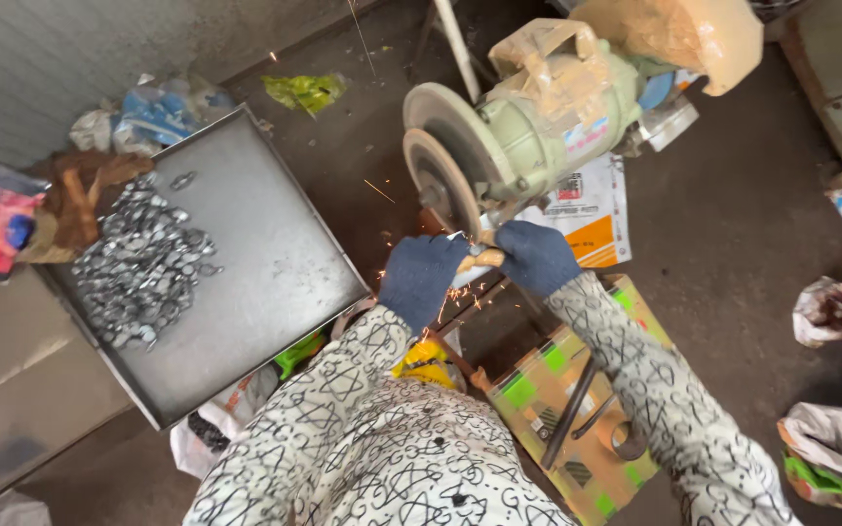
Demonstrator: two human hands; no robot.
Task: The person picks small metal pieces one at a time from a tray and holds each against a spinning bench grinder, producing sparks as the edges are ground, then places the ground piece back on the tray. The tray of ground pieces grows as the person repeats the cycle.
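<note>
Left hand (421,278): in a dark blue knit glove, fingers clenched around the near end of a small workpiece (475,257), just below the wheel
Right hand (536,256): same kind of glove, fingers grasping the other end of the workpiece, touching it from the right
Workpiece: short, tan at the grip with a pale metal tip, held between both hands against the lower edge of the grinding wheel (440,180)
Sparks (411,282): orange flecks scattered about and below the hands
Bench grinder (538,117): pale green motor body, partly wrapped in tan tape, wheel facing the person
Metal tray (265,263): grey, square, tilted, well left of the hands
Small metal parts (143,263): shiny heap in the tray's far left corner
Cardboard box (577,409): below the right forearm, green patches on it
</note>
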